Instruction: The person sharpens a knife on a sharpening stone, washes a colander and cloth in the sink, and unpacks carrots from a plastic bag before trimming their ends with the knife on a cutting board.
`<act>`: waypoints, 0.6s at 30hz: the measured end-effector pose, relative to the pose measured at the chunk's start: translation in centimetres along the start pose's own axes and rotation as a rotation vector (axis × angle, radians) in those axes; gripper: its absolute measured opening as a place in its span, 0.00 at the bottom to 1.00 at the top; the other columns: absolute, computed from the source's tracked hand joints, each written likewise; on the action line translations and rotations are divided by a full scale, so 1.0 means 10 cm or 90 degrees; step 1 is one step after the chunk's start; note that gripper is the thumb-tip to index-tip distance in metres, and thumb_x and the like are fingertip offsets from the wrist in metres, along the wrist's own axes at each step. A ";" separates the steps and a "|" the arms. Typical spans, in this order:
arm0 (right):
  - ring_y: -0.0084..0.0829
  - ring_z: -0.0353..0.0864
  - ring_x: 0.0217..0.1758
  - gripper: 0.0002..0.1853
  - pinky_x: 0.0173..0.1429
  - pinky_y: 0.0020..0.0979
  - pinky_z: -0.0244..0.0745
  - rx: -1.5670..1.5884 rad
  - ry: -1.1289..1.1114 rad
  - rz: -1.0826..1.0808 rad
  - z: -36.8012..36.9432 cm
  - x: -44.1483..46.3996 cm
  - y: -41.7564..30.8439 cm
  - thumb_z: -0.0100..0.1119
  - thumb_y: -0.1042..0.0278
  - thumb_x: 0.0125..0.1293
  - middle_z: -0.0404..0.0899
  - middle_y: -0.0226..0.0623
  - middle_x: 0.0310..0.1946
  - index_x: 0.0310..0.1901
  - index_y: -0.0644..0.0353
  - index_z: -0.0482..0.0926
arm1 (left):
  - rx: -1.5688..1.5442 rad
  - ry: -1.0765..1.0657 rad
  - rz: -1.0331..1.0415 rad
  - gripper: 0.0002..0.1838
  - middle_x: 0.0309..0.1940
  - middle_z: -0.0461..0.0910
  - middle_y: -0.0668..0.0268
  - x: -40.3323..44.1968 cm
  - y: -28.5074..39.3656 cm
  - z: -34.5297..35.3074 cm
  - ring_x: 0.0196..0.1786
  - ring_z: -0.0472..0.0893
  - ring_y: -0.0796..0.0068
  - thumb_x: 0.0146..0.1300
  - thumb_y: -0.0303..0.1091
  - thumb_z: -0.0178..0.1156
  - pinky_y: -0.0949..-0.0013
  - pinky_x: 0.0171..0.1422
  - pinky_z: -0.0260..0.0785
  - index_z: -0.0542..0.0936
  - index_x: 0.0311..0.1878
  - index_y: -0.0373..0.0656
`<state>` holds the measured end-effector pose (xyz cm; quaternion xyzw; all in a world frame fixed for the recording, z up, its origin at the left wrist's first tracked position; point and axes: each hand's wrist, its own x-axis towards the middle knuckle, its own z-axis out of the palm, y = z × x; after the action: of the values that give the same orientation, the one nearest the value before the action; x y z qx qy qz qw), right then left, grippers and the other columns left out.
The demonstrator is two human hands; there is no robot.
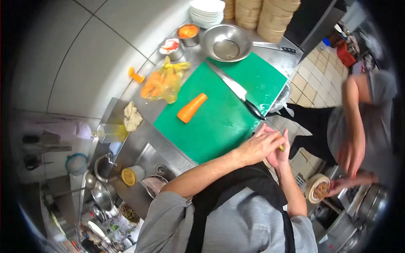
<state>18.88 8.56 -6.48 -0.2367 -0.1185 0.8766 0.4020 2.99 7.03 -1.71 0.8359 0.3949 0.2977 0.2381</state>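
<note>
My left hand reaches over the near right edge of the green cutting board, fingers closed against my right hand. Beneath it, my right hand is turned partly palm up, its fingers curled around a small orange and yellow-green piece. Most of that piece is hidden by my fingers. On the green cutting board lies a peeled carrot. A large kitchen knife with a black handle rests across the board, its handle end close to my hands.
Behind the board stand a metal bowl, small metal cups, stacked plates and bamboo steamers. A second knife lies there. Left are a yellow bag and a sink. At right, a co-worker holds a container.
</note>
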 end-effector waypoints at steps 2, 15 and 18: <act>0.40 0.78 0.62 0.36 0.68 0.45 0.73 0.050 0.025 -0.018 -0.13 -0.09 0.01 0.40 0.34 0.76 0.78 0.45 0.59 0.62 0.64 0.72 | 0.026 -0.026 0.002 0.33 0.64 0.70 0.53 -0.04 -0.05 0.07 0.70 0.70 0.55 0.60 0.27 0.59 0.35 0.77 0.52 0.65 0.71 0.46; 0.36 0.84 0.41 0.19 0.46 0.33 0.87 0.010 0.461 0.006 -1.21 0.12 -0.20 0.43 0.54 0.80 0.79 0.43 0.38 0.47 0.66 0.73 | 0.143 0.543 -0.407 0.23 0.66 0.74 0.54 -0.83 -0.78 -1.80 0.69 0.72 0.62 0.71 0.24 0.55 0.60 0.72 0.64 0.70 0.69 0.34; 0.38 0.83 0.43 0.19 0.50 0.36 0.86 -0.021 0.437 -0.051 -1.35 0.53 -0.55 0.45 0.53 0.80 0.77 0.43 0.41 0.50 0.65 0.72 | 0.154 0.623 -0.481 0.24 0.67 0.73 0.53 -1.39 -1.03 -2.14 0.70 0.71 0.63 0.73 0.25 0.54 0.62 0.72 0.66 0.67 0.71 0.33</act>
<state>26.31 16.40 -17.62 -0.5193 0.0006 0.7273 0.4487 -24.14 5.32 2.68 0.4265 0.7570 0.4944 0.0223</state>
